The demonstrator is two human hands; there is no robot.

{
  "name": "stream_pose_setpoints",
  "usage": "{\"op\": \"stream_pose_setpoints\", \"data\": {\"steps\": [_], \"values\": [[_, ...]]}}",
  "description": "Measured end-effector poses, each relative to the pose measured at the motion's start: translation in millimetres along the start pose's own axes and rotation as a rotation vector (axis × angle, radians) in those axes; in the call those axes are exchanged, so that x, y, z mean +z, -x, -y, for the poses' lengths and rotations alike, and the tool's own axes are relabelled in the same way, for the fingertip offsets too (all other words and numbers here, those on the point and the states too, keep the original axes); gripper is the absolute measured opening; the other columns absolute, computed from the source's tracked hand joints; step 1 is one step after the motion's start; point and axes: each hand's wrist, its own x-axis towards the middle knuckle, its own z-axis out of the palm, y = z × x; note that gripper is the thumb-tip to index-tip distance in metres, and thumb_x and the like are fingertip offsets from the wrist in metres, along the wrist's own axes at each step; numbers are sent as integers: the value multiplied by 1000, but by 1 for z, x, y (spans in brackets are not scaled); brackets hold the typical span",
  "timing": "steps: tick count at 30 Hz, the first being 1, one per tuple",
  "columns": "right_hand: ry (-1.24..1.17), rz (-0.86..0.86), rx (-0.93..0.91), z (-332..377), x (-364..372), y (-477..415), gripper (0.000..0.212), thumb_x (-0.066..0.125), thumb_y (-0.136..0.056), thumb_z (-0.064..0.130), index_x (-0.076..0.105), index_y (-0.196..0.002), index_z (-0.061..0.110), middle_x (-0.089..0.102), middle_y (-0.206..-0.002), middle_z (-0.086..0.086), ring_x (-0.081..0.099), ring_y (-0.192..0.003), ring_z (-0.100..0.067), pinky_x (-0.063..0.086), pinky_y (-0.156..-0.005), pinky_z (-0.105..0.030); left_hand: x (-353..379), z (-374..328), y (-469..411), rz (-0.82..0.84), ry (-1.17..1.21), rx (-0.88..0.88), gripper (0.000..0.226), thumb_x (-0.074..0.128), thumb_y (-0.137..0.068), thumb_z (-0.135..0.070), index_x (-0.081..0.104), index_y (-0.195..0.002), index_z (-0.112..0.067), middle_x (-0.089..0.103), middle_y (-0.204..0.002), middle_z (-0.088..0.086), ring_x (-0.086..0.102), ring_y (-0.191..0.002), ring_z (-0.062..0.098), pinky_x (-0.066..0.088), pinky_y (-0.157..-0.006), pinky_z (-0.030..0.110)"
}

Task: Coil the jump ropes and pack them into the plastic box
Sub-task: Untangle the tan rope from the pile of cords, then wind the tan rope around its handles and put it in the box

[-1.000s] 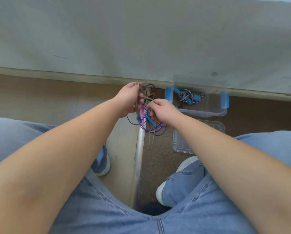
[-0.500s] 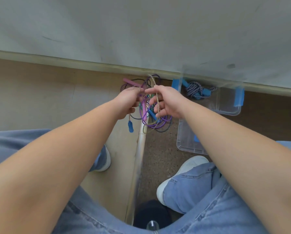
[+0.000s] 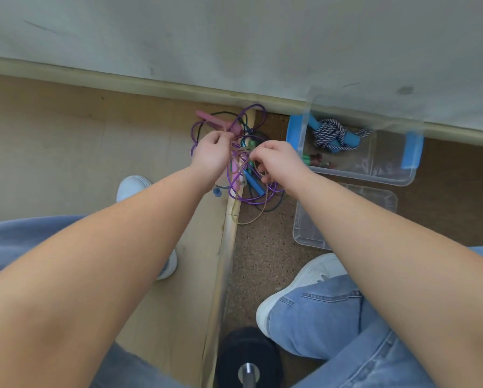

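Observation:
A tangle of jump ropes point(image 3: 243, 189) lies on the floor by the wall: purple, dark and tan cords with pink point(image 3: 217, 124) and blue point(image 3: 252, 182) handles. My left hand point(image 3: 212, 155) pinches a tan cord above the tangle. My right hand point(image 3: 276, 163) grips the same tan cord a little to the right. The clear plastic box point(image 3: 374, 175) with blue latches stands to the right of the tangle. Inside it lie a coiled striped rope with blue handles point(image 3: 335, 134) and a small brown coil point(image 3: 315, 160).
The box's clear lid point(image 3: 313, 236) lies on the floor in front of the box. A wall with a skirting board point(image 3: 122, 81) runs behind. A floor strip point(image 3: 229, 247) runs between my white shoes. A black dumbbell plate point(image 3: 248, 359) sits near the bottom edge.
Both hands have moved down toward the tangle and slightly apart, still holding the tan cord. The camera view has tilted, showing more of the floor and my feet.

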Motion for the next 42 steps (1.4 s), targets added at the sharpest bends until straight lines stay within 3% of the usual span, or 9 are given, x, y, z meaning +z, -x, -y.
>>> {"op": "stream_pose_setpoints", "data": {"steps": [3,8,12,15,20,27,30,35,42], "values": [[13,36,36,-6,0,-5,8,61,-91,20,69,-90,18,62,-81,-6,61,-73,-22,57,-64,-37,-2,6,-4,-57,-83,146,28,47,-100,-33,70,-111,-23,64,-96,-9,58,-88,11,44,-78,27],[171,369,-23,-8,11,-4,50,74,-88,32,60,-135,29,61,-125,6,66,-105,-13,59,-82,-40,2,-17,-10,58,572,-60,25,39,-104,-23,61,-114,-17,56,-68,-6,28,-40,5,21,-36,18],[315,280,-123,-11,21,-12,25,65,-94,36,75,-97,14,62,-80,2,56,-74,-11,42,-70,-32,7,-24,-16,122,802,-149,25,39,-105,-23,55,-123,-16,50,-66,-2,34,-46,7,28,-39,18],[276,28,-99,-20,15,-25,33,47,-103,38,71,-87,21,68,-79,6,62,-78,-12,45,-74,-31,12,-8,-20,123,562,-146,23,43,-102,-25,61,-114,-17,57,-83,2,55,-68,15,49,-61,25],[-162,-26,204,-32,-1,-39,32,31,-108,40,59,-103,23,65,-86,-3,67,-84,-21,55,-74,-39,29,36,-19,233,42,-208,27,38,-104,-20,58,-120,-12,57,-87,1,56,-79,17,47,-69,27],[42,10,232,-59,8,-61,26,40,-103,32,59,-110,16,55,-85,-8,57,-65,-24,61,-57,-39,53,70,-30,273,-592,30,46,44,-96,-14,54,-141,-16,54,-143,9,50,-131,27,37,-104,27],[255,88,225,-69,12,-68,19,50,-97,25,63,-107,16,59,-87,-5,60,-60,-25,58,-57,-36,62,75,-43,223,-680,127,45,49,-91,-10,61,-134,-17,55,-136,14,52,-126,29,38,-103,29],[607,143,150,-81,22,-75,29,67,-89,25,67,-115,14,68,-117,-10,63,-108,-32,52,-90,-35,72,83,-52,129,-540,82,45,44,-95,-6,53,-138,-15,65,-125,14,59,-114,34,44,-85,31],[456,103,109,-88,34,-79,12,68,-90,29,60,-85,22,66,-87,-2,58,-84,-25,38,-67,-31,75,75,-64,113,-223,-165,30,51,-99,-32,68,-117,-15,69,-112,11,64,-103,28,53,-87,36]]}}
